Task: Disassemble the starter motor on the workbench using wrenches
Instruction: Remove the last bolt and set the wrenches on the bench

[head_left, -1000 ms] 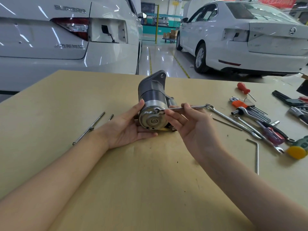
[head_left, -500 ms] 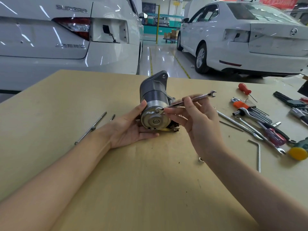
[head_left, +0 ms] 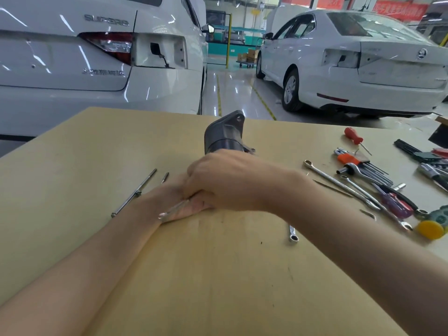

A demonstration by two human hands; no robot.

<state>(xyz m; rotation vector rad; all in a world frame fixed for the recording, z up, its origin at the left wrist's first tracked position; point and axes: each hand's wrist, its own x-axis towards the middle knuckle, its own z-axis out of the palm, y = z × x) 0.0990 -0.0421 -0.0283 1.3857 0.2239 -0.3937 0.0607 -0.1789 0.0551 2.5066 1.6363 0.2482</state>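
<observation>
The dark grey starter motor lies on the tan workbench with its nose housing pointing away from me. My right hand covers its near end from above and grips a small wrench, whose blurred free end sticks out to the lower left. My left hand lies under and left of the right one against the motor; its fingers are hidden.
A long through bolt and a short one lie left of my hands. Several wrenches, hex keys, a red screwdriver and a small spanner lie to the right. Two white cars stand behind.
My right hand has swung the wrench over from pointing right to pointing lower left, and now covers the motor's end cap and most of my left hand.
</observation>
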